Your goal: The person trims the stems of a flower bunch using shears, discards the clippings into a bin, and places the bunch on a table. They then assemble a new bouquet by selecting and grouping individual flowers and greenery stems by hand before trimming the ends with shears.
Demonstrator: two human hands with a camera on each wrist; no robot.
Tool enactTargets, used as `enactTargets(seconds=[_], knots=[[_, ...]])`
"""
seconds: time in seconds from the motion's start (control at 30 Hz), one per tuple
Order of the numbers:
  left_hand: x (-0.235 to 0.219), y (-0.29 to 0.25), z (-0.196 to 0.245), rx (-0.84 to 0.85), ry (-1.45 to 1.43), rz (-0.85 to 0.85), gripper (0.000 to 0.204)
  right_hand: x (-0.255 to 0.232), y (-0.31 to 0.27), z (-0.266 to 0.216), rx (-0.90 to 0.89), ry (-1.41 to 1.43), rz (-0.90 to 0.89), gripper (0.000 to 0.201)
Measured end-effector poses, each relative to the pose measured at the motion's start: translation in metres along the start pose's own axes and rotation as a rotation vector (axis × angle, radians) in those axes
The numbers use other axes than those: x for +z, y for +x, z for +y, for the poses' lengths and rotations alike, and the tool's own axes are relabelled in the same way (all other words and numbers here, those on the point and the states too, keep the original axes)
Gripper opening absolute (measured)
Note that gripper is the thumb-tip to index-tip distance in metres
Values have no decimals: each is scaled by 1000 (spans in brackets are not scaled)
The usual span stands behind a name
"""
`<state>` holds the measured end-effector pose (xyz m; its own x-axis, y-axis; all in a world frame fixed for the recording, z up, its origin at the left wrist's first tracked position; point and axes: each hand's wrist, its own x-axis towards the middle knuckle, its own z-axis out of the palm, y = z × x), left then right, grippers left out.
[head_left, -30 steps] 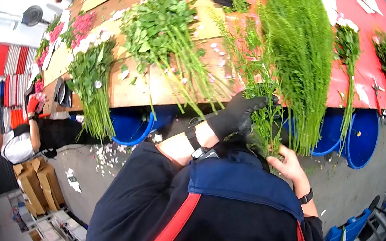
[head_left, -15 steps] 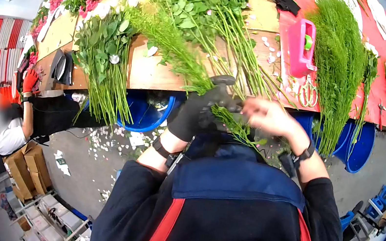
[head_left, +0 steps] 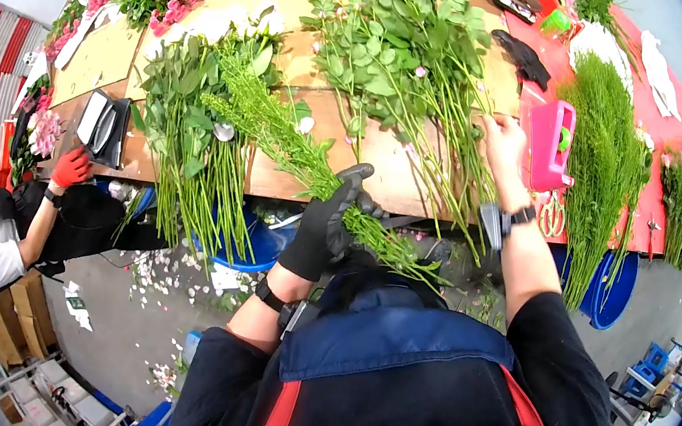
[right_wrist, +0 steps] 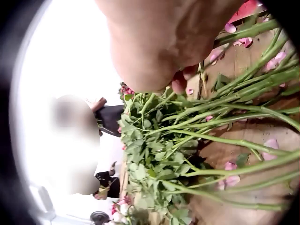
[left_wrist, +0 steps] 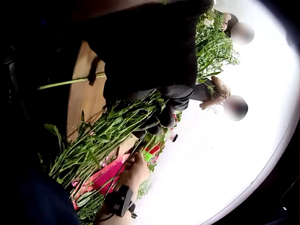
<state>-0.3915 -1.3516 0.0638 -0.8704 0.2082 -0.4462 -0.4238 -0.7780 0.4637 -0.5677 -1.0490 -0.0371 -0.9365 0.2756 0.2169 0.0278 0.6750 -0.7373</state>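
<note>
My left hand (head_left: 326,224), in a black glove, grips a slim bunch of feathery green foliage (head_left: 286,140) at the table's front edge. The bunch slants up to the left, and its cut ends stick out below the glove. My bare right hand (head_left: 503,144) is among the stems of a pile of leafy roses (head_left: 405,65) with small pale pink blooms. Its fingers (right_wrist: 179,83) are curled, and a thick green stem (right_wrist: 248,33) runs out from under them. In the left wrist view the dark glove (left_wrist: 176,101) hides much of the bunch.
A pink holder (head_left: 547,146), scissors (head_left: 552,215) and a large heap of feathery greenery (head_left: 602,154) lie on the right. White roses (head_left: 197,123) are on the left, above a blue bucket (head_left: 258,245). Across the left corner, another person's red-gloved hand (head_left: 71,168) is near a black case.
My right hand has left the lower ends of the foliage and reached up and forward to the rose stems. My left hand has moved left, tilting the bunch leftward. The view has shifted.
</note>
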Motion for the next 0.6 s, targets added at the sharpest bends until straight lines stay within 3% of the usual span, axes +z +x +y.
enactTargets(seconds=[0.07, 0.17, 0.27, 0.33, 0.4, 0.43, 0.53, 0.6], knots=[[-14, 9, 2, -25, -70, -17, 35, -34, -26, -32, -14, 28, 25, 24], [-16, 19, 7, -49, -135, -82, 36, -52, -54, -44, 65, 281, 86, 23], [-15, 33, 7, -77, -131, -107, 34, -76, -61, -54, 239, 323, 1, 25], [-13, 41, 5, -108, -154, -135, 35, -92, -67, -74, 238, 365, 57, 22], [-11, 51, 0, -114, -151, -152, 35, -106, -77, -63, 188, 229, -11, 21], [-18, 60, -3, -136, -137, -241, 38, -111, -86, -63, 152, 246, -14, 18], [-6, 72, -10, -120, -154, -294, 42, -124, -118, -70, 184, 316, -43, 14], [4, 73, -12, -81, -175, -322, 47, -133, -139, -64, 242, 257, -174, 13]])
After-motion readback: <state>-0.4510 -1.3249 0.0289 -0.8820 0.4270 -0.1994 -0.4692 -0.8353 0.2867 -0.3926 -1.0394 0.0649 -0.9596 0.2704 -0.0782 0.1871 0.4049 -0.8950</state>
